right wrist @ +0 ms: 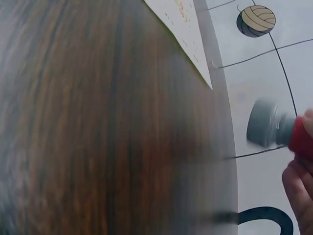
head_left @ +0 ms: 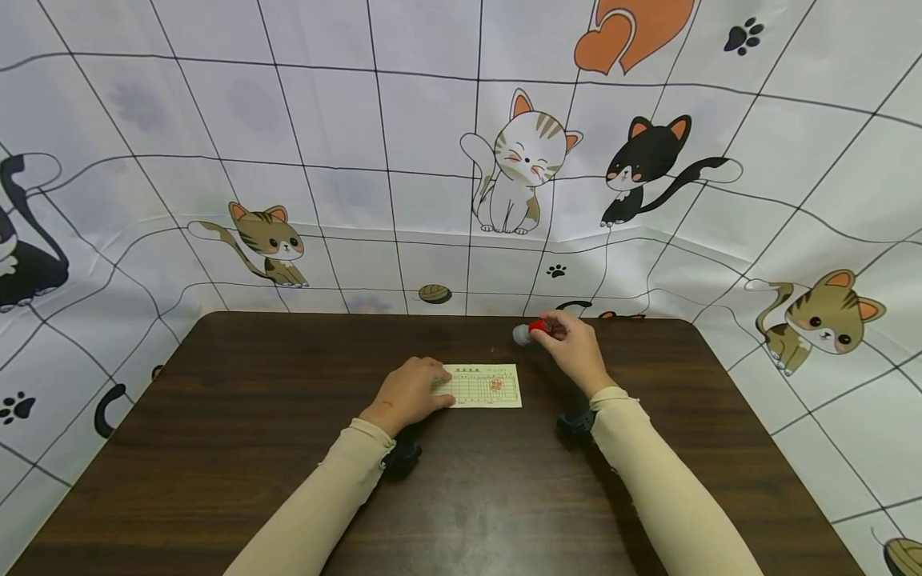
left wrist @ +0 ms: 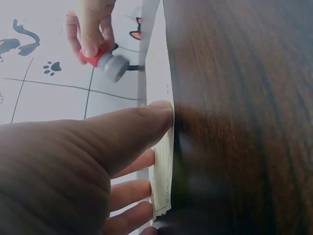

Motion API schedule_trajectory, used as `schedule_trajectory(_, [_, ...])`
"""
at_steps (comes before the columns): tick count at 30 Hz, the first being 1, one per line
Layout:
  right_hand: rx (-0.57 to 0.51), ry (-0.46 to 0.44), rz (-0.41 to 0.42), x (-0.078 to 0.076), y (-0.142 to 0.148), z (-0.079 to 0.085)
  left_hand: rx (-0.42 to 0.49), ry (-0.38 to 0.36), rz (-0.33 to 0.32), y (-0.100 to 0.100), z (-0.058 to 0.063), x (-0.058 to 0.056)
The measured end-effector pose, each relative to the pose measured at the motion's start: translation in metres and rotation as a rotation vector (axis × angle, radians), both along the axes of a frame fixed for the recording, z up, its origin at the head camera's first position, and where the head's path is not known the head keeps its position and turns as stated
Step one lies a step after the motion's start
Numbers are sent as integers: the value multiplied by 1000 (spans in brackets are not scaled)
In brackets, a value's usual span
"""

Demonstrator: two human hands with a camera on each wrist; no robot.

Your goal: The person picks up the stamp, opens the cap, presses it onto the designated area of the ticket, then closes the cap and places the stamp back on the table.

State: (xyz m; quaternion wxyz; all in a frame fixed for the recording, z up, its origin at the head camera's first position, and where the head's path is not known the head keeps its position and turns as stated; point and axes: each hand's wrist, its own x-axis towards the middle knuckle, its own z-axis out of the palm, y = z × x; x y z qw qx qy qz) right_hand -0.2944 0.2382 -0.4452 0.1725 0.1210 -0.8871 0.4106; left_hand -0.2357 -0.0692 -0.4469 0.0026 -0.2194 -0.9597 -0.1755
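A pale yellow printed form with a grid and a round red mark lies flat on the table. My left hand rests on its left side, thumb near the bottom edge and fingers spread over the paper. In the left wrist view the thumb touches the form. Beyond the form's top right corner, my right hand pinches a small stamp by its red handle, raised above the table. The stamp's grey round end points left and is slightly blurred.
The dark wooden table ends at a white backdrop sheet with cartoon cats and grid lines, which rises behind and at both sides. Dark wrist devices sit under both wrists.
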Motion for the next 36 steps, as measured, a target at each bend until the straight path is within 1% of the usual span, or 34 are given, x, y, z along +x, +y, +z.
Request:
schedule_trajectory(2, [24, 38, -6, -2, -2, -1, 5, -3, -3, 0, 0, 0])
schedule_trajectory(4, [38, 52, -9, -2, -4, -2, 9, -5, -6, 0, 0, -1])
schedule_trajectory(11, [56, 5, -19, -2, -10, -7, 11, -5, 0, 2, -3, -2])
schedule_trajectory(18, [125, 33, -26, -1, -11, -11, 37, -23, 1, 5, -2, -2])
schedule_trajectory(28, [148, -50, -10, 0, -14, -9, 41, -29, 7, 5, -3, -3])
schedule_trajectory(31, [127, -62, -4, 2, -13, -7, 40, -22, 8, 4, -3, -5])
schedule_trajectory(36, [13, -56, 21, 9, -10, -5, 50, -16, 13, 3, -1, -8])
